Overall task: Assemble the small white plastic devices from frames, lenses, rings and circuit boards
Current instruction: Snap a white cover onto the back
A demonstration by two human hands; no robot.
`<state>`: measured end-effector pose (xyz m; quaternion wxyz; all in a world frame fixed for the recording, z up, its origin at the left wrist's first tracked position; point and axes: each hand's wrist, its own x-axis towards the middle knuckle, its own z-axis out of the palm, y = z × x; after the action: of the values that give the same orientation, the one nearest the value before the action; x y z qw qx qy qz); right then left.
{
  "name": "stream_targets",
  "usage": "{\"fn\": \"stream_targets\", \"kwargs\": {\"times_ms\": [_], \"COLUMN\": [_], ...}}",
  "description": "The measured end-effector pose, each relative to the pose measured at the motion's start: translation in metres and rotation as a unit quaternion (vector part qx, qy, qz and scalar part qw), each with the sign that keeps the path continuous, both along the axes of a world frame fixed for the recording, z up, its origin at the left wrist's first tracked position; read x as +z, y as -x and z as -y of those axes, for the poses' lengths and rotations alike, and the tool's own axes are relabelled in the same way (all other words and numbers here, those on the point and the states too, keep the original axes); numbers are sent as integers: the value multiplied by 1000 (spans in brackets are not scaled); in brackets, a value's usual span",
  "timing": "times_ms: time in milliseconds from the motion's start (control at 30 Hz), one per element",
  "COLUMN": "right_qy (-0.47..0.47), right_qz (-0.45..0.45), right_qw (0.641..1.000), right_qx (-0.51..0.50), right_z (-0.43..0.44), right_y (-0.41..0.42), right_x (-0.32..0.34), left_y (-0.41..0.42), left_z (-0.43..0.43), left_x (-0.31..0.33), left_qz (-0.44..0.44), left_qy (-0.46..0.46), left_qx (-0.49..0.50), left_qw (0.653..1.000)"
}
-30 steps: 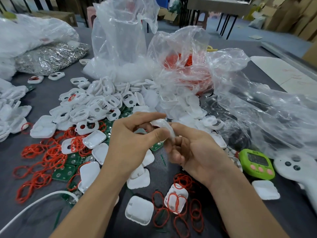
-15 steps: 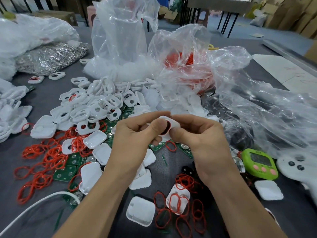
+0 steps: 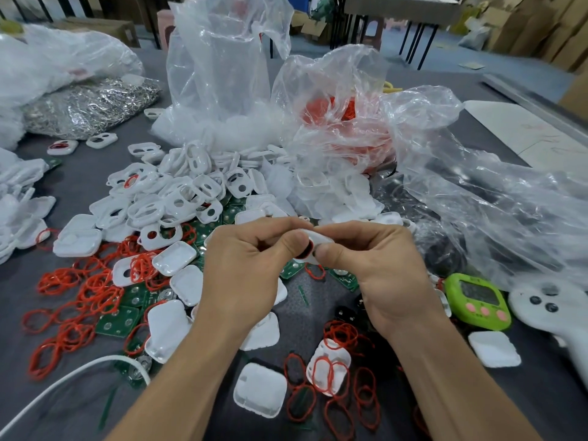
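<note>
The left hand point(image 3: 245, 268) and right hand point(image 3: 378, 265) still pinch the white frame point(image 3: 323, 239), hardly shifted.

Glossy white plastic frames point(image 3: 178, 198) heaped up — thin red rubbery rings point(image 3: 89, 291) beside them, crinkly clear plastic bags point(image 3: 222, 74) behind, matt grey table point(image 3: 79, 409) underneath.

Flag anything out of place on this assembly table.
A white plastic handheld controller with dark buttons and a lime-green digital timer lie at the right edge; neither looks like an assembly part.
</note>
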<state>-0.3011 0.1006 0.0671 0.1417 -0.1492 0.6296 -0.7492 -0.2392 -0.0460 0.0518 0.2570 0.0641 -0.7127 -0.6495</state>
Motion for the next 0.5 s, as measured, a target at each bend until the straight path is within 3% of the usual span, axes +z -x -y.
{"fn": "stream_targets", "kwargs": {"times_ms": [500], "right_qy": [-20], "right_qz": [-88], "right_qw": [996], "right_qx": [-5], "right_z": [-6], "right_y": [7], "right_x": [1], "left_y": [3], "left_z": [3], "left_x": [1], "left_qz": [-34], "left_qy": [-57], "left_qx": [-39], "left_qw": [997]}}
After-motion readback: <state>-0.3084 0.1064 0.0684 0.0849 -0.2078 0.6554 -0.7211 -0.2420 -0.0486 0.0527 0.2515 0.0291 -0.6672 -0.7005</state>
